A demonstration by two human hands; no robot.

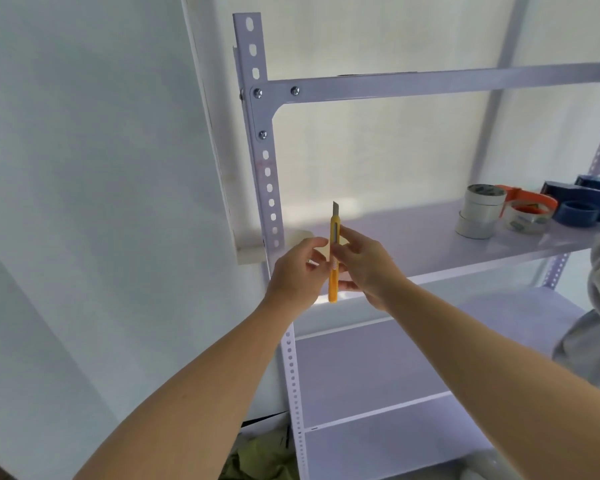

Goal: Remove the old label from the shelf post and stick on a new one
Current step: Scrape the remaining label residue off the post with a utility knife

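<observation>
Two hands meet at frame centre: the right hand (368, 268) pinches an upright yellow knife (334, 258), blade up, while the left hand (297, 271), fingers loosely curled, touches it. The vertical shelf post (269, 188), faintly marked, rises up-left, nearer the left hand.

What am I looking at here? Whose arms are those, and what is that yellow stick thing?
The picture comes from a camera worn on a person's head, so you see their own two arms reaching forward. The right hand holds a slim yellow utility knife upright, with its short blade poking out at the top. The left hand is right beside it, touching or nearly touching the knife. In front stands a white metal shelf post with holes. On the white shelf board to the right sit white tape rolls, an orange tape dispenser and blue tape rolls.
</observation>
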